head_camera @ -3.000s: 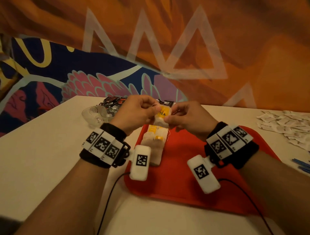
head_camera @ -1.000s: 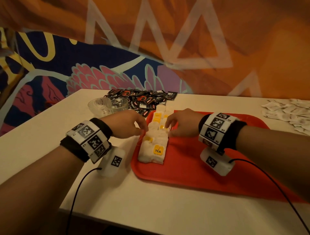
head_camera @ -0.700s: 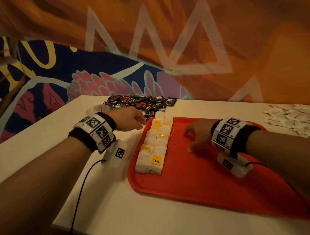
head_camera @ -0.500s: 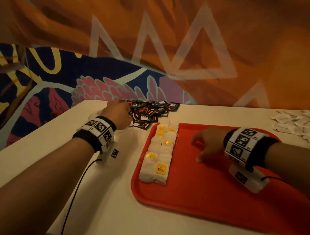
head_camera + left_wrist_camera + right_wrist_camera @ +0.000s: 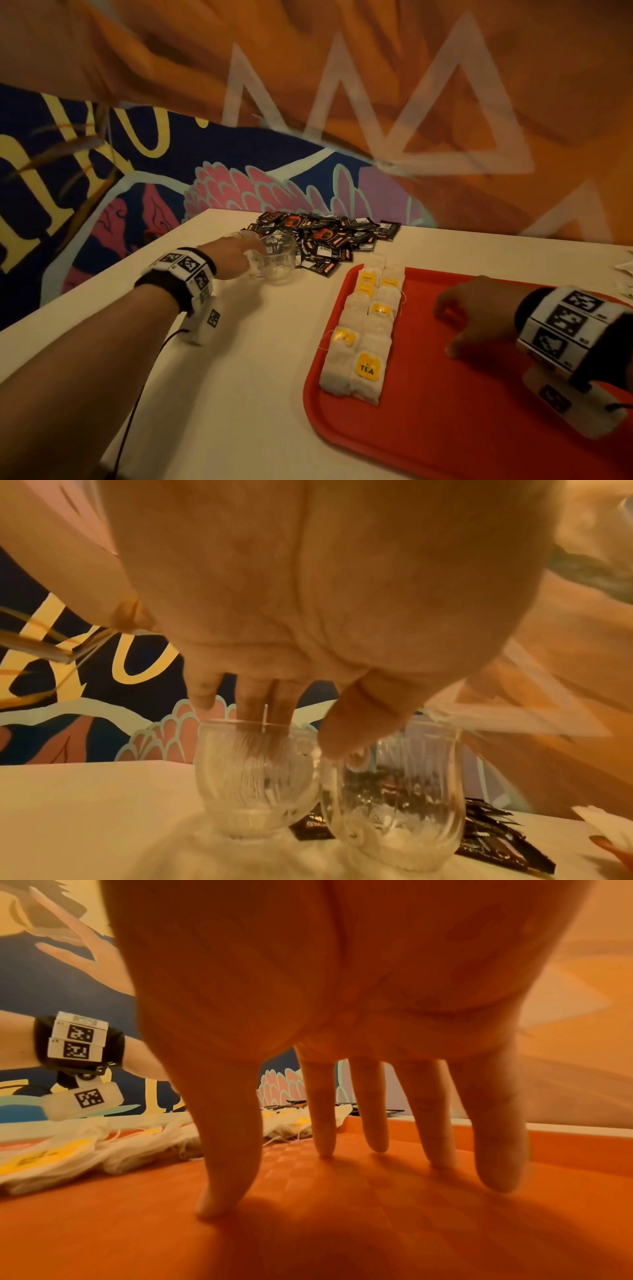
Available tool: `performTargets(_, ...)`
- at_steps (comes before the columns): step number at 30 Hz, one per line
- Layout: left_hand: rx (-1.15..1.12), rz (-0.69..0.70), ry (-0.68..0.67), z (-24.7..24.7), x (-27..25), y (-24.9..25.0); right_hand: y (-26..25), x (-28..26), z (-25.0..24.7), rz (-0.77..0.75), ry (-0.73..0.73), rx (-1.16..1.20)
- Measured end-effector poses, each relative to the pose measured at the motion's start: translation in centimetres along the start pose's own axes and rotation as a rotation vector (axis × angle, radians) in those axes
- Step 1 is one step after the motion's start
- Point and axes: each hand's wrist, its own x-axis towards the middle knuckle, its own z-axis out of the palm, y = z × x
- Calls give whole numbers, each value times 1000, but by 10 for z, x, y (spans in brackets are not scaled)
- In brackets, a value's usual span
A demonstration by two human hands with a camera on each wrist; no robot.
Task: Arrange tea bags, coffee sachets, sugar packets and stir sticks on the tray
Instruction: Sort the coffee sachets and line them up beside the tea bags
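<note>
Two columns of white tea bags (image 5: 368,329) with yellow tags lie along the left side of the red tray (image 5: 479,411). My right hand (image 5: 445,329) rests spread fingertips on the bare tray floor (image 5: 342,1231), just right of the tea bags (image 5: 61,1153), and holds nothing. My left hand (image 5: 255,255) reaches over two empty glass cups (image 5: 279,262) standing left of the tray. In the left wrist view its fingers (image 5: 260,710) dip into the left cup (image 5: 253,783). Its thumb sits at the rim of the right cup (image 5: 394,804), pinching the two together. A heap of black coffee sachets (image 5: 329,236) lies behind the cups.
White sugar packets (image 5: 625,269) just show at the table's far right edge. The painted wall stands close behind the table. The table's left edge runs near my left forearm. Black sachets (image 5: 496,840) lie right beside the cups.
Both hands left the tea bag rows. My left hand swung out left and back to the glass cups. My right hand slid right onto the bare tray and stayed there.
</note>
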Motion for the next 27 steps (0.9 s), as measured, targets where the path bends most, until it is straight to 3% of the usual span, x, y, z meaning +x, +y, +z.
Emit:
performTargets(3, 9, -34, -29, 4, 4, 0, 1, 1, 0, 4, -5, 5)
performTargets(10, 101, -17, 64, 15, 10, -2, -5, 1, -7, 6, 12, 9)
performTargets(16, 176, -186, 97, 20, 11, -27, -17, 4, -12, -8, 30, 20)
performTargets(27, 95, -480, 143, 27, 19, -53, -39, 16, -17, -62, 40, 7)
